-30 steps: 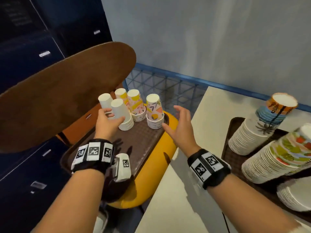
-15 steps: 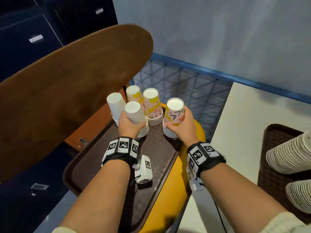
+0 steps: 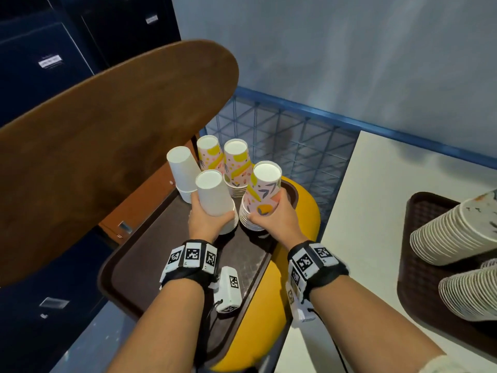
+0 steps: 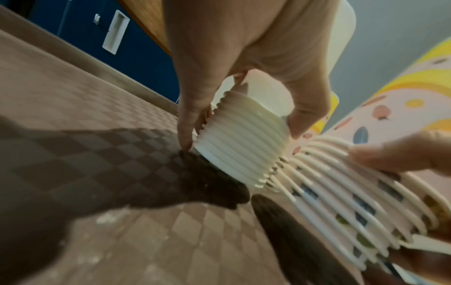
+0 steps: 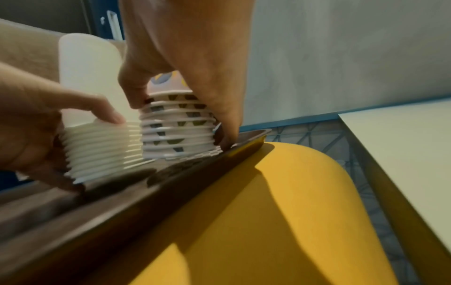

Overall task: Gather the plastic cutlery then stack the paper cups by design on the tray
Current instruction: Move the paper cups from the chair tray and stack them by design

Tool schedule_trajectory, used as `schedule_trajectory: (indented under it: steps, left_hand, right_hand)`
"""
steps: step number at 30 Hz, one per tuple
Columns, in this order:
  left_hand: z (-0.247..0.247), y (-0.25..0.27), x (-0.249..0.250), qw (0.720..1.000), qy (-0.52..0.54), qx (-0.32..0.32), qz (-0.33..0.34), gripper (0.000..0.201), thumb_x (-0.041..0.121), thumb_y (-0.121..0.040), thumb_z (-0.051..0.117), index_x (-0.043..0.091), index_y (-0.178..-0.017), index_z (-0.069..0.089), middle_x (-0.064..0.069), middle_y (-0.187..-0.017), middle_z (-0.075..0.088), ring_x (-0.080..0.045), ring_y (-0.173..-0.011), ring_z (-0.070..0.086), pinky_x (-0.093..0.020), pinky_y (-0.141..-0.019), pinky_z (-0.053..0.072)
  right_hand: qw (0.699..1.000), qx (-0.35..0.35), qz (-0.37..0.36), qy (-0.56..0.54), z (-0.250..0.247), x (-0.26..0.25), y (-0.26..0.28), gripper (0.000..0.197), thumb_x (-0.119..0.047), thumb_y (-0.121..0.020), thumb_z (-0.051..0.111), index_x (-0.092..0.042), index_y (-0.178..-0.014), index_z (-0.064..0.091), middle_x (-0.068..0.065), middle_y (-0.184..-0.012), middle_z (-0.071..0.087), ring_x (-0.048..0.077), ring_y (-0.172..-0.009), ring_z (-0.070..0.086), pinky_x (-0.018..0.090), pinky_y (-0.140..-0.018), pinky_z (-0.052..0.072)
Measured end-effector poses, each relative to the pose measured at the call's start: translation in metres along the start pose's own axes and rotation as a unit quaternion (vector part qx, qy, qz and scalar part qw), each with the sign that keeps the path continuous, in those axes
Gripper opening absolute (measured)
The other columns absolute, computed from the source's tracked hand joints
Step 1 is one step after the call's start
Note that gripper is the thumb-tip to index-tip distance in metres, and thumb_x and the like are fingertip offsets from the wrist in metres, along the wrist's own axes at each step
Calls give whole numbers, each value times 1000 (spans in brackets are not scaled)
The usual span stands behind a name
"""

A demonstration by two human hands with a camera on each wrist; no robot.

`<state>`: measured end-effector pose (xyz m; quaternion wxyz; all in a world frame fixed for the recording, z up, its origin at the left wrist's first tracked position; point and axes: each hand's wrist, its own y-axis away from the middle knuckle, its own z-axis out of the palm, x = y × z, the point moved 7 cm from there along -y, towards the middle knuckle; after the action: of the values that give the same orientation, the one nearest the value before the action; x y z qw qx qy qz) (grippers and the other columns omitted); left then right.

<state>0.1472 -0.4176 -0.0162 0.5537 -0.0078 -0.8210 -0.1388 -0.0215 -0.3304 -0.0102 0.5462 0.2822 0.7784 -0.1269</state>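
Tray [image 3: 139,265] corner under blurred fingers [image 5: 227,123]

Five inverted cup stacks [image 3: 215,195], seemingly upright

You are viewing evenly lit indoor frames; light falls from above, casting soft dark shadows of both hands onto the tray [image 3: 150,267]; the head view is sharp at centre, with wide-angle bending of the wooden board [image 3: 107,146] and the white surface [image 3: 376,211] toward the edges; both wrist views are softer and warmer; the left hand [image 4: 244,57] and nearby cup rims show motion blur; the yellow seat [image 5: 280,221] carries a hard-edged shadow.
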Motion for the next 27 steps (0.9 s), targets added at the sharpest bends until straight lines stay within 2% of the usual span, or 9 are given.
schedule_trajectory:
  steps: [3, 6, 8, 11, 13, 16, 20, 24, 27]
  left_hand:
    - [-6, 21, 8, 999, 32, -9, 19, 90, 29, -48, 75, 29, -128, 35, -5, -125, 52, -28, -120, 48, -40, -97, 39]
    - [-8, 56, 23, 997, 44, -30, 57, 83, 31, -47, 78, 37, -118, 34, 1, -117, 51, -22, -113, 49, -37, -91, 39]
    - [-5, 83, 35, 994, 54, -41, 82, 82, 23, -54, 81, 37, -119, 34, 3, -115, 52, -19, -110, 50, -36, -90, 39]
    - [8, 128, 50, 990, 64, -60, 112, 84, 21, -53, 83, 38, -119, 33, 10, -108, 53, -8, -101, 53, -32, -87, 41]
    - [26, 162, 56, 989, 61, -72, 115, 87, 33, -44, 81, 42, -117, 34, 8, -110, 55, -11, -103, 54, -36, -87, 45]
    - [61, 209, 65, 986, 47, -97, 124, 80, 41, -38, 75, 47, -108, 36, 2, -111, 56, -20, -103, 55, -46, -90, 49]
    - [111, 268, 78, 976, 67, -145, 151, 72, 38, -39, 74, 47, -102, 39, 9, -102, 57, -7, -94, 56, -34, -82, 49]
    - [159, 321, 82, 969, 62, -173, 165, 77, 35, -42, 75, 50, -108, 38, 9, -109, 59, -10, -101, 57, -33, -82, 49]
    - [191, 356, 89, 963, 58, -196, 175, 73, 29, -45, 77, 52, -102, 38, 13, -105, 57, -4, -99, 55, -30, -80, 48]
  right_hand:
    - [997, 16, -2, -70, -18, -4, 16, 73, -17, -60, 83, -19, -121, 43, 3, -127, 55, 18, -116, 53, 26, -91, 44]
    - [994, 11, -9, -104, -45, -10, 44, 76, -16, -61, 82, -24, -125, 41, -5, -124, 54, 11, -114, 51, 23, -90, 44]
    - [993, 5, -20, -117, -68, -10, 68, 78, -16, -63, 82, -29, -127, 38, -8, -125, 51, 8, -114, 49, 19, -88, 44]
    - [992, 1, -23, -125, -107, -6, 108, 73, -17, -63, 82, -32, -122, 41, -5, -125, 55, 12, -114, 52, 25, -92, 47]
    - [992, 0, -36, -125, -138, -1, 138, 64, -15, -61, 82, -39, -108, 46, -8, -115, 60, 9, -106, 57, 21, -86, 48]
    - [992, -2, -40, -118, -183, 12, 178, 58, -11, -61, 83, -40, -97, 49, -15, -105, 62, -6, -95, 60, 11, -75, 48]
    - [992, -3, -39, -121, -242, 31, 220, 59, -12, -59, 84, -39, -99, 50, -11, -107, 63, -6, -96, 61, 15, -79, 49]
    - [991, 6, -42, -129, -304, 49, 261, 59, 0, -63, 80, -37, -97, 49, -17, -101, 61, -19, -84, 59, 2, -69, 47]
    - [991, 34, -32, -127, -351, 65, 287, 58, -2, -63, 80, -37, -99, 49, -13, -104, 63, -12, -90, 61, 5, -70, 49]
